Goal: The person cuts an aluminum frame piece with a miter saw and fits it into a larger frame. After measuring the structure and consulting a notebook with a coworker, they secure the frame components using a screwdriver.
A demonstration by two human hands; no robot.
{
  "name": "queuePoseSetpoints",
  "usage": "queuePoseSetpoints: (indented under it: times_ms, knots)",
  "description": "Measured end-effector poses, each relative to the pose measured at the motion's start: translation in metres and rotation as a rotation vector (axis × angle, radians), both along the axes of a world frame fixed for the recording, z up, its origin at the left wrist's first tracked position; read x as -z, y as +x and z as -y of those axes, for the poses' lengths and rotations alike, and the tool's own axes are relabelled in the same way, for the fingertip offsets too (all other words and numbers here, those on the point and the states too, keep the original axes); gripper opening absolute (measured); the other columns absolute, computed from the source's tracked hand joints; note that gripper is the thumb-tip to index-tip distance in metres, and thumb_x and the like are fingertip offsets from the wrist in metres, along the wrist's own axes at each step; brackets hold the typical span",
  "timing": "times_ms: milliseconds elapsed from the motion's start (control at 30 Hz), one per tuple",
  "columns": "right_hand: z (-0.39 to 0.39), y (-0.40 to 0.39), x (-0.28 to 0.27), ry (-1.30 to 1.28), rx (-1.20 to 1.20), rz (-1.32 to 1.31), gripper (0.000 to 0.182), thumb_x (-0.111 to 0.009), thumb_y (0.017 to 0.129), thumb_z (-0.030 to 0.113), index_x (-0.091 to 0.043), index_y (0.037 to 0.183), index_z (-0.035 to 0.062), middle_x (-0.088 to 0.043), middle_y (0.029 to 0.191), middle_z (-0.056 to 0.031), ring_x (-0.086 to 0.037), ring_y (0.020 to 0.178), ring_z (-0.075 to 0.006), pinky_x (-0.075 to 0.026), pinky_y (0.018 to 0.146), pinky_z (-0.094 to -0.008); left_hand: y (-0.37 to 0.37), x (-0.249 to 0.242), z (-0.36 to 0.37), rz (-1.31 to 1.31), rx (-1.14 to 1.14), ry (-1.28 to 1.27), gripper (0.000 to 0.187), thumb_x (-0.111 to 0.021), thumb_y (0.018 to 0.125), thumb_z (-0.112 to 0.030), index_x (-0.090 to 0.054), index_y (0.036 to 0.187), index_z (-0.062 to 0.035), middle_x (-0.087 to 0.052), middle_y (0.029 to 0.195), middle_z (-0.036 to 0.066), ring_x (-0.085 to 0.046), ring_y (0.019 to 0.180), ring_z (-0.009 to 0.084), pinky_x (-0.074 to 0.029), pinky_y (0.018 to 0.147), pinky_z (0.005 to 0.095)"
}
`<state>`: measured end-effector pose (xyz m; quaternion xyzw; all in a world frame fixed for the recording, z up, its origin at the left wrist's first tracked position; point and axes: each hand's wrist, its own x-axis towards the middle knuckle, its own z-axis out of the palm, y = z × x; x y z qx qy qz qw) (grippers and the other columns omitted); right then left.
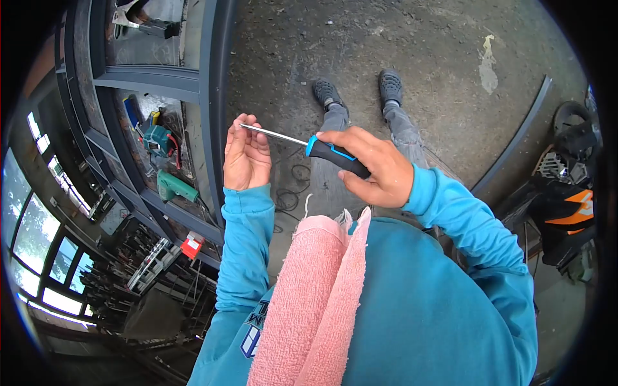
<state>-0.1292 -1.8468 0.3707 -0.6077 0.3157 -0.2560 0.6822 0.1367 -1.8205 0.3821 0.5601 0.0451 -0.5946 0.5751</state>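
Observation:
A screwdriver [328, 154] with a black and blue handle lies across the view, its metal shaft pointing left. My right hand [380, 165] is wrapped round the handle. At the tip of the shaft is my left hand [248, 154], palm up, thumb and fingertips close together at the tip. Whether the left fingers grip the tip or only touch it is hard to see. A pink towel [309, 289] hangs down over the front of my blue shirt.
On the left stands a dark metal frame [151, 80]. Within it are a teal tool [158, 140], a green power tool [175, 186] and a metal clamp [145, 22]. A red box [192, 245] is below. Cables lie on the floor; a black and orange machine [570, 215] is at right.

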Motion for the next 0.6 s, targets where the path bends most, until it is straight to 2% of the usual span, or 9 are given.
queuePoseSetpoints:
  times_ms: [33, 133, 200, 300, 400, 433, 533, 600]
  knots:
    - [0.000, -0.003, 0.004, 0.057, -0.029, 0.005, 0.062, -0.060, 0.074, 0.002, -0.045, 0.134, 0.0055, -0.056, 0.105, -0.0155, -0.059, 0.083, -0.0321, -0.049, 0.070, -0.0366, 0.002, -0.002, 0.002, 0.059, 0.007, 0.024, 0.018, -0.056, 0.093, -0.011, -0.058, 0.109, -0.0038, -0.066, 0.102, 0.008, -0.065, 0.093, 0.0179, -0.058, 0.078, 0.0282]
    - [-0.002, -0.001, 0.021, -0.019, -0.039, -0.007, 0.062, -0.060, 0.074, 0.003, -0.046, 0.134, 0.0074, -0.056, 0.103, -0.0140, -0.060, 0.082, -0.0318, -0.050, 0.067, -0.0371, 0.008, -0.006, 0.008, 0.205, 0.050, 0.078, 0.017, -0.056, 0.093, -0.010, -0.059, 0.108, -0.0035, -0.066, 0.103, 0.009, -0.065, 0.095, 0.0182, -0.058, 0.079, 0.0284]
    - [-0.005, 0.004, 0.033, -0.143, 0.012, -0.036, 0.062, -0.061, 0.074, 0.003, -0.048, 0.134, 0.0124, -0.056, 0.103, -0.0112, -0.061, 0.081, -0.0300, -0.052, 0.065, -0.0375, 0.013, -0.006, 0.008, 0.261, 0.109, 0.100, 0.016, -0.057, 0.093, -0.010, -0.059, 0.107, -0.0030, -0.066, 0.104, 0.009, -0.065, 0.097, 0.0190, -0.058, 0.081, 0.0288]
    - [-0.003, 0.008, 0.043, -0.331, 0.045, -0.141, 0.061, -0.060, 0.074, 0.003, -0.051, 0.132, 0.0170, -0.055, 0.104, -0.0093, -0.062, 0.082, -0.0277, -0.053, 0.066, -0.0373, 0.015, -0.003, 0.012, 0.394, 0.168, 0.144, 0.018, -0.053, 0.095, -0.010, -0.058, 0.108, -0.0005, -0.064, 0.106, 0.008, -0.063, 0.100, 0.0173, -0.057, 0.085, 0.0246]
    - [0.005, 0.008, 0.051, -0.410, 0.071, -0.155, 0.053, -0.060, 0.077, 0.008, -0.053, 0.128, 0.0164, -0.054, 0.099, -0.0101, -0.062, 0.083, -0.0279, -0.053, 0.066, -0.0393, 0.016, 0.004, 0.016, 0.425, 0.154, 0.170, 0.016, -0.053, 0.095, -0.010, -0.059, 0.107, -0.0005, -0.065, 0.105, 0.008, -0.063, 0.101, 0.0177, -0.056, 0.085, 0.0247]
    - [0.005, 0.010, 0.052, -0.319, 0.052, -0.144, 0.059, -0.062, 0.072, 0.001, -0.053, 0.129, 0.0147, -0.056, 0.103, -0.0108, -0.062, 0.087, -0.0299, -0.052, 0.070, -0.0377, 0.016, 0.004, 0.017, 0.414, 0.164, 0.155, 0.016, -0.055, 0.094, -0.009, -0.059, 0.107, -0.0011, -0.065, 0.106, 0.009, -0.064, 0.100, 0.0187, -0.057, 0.085, 0.0265]
    - [0.004, 0.011, 0.064, -0.014, 0.048, 0.078, 0.060, -0.064, 0.070, 0.000, -0.053, 0.128, 0.0127, -0.059, 0.101, -0.0134, -0.061, 0.091, -0.0337, -0.050, 0.075, -0.0401, 0.018, 0.007, 0.021, 0.372, 0.195, 0.105, 0.017, -0.058, 0.092, -0.009, -0.058, 0.108, -0.0021, -0.065, 0.107, 0.011, -0.064, 0.099, 0.0210, -0.056, 0.086, 0.0302]
    - [-0.001, 0.018, 0.066, 0.075, 0.122, 0.157, 0.055, -0.065, 0.069, -0.001, -0.053, 0.122, 0.0090, -0.060, 0.104, -0.0159, -0.060, 0.097, -0.0353, -0.048, 0.082, -0.0423, 0.021, 0.007, 0.024, 0.334, 0.220, 0.080, 0.019, -0.056, 0.094, -0.013, -0.057, 0.109, -0.0017, -0.064, 0.107, 0.011, -0.064, 0.099, 0.0213, -0.056, 0.087, 0.0303]
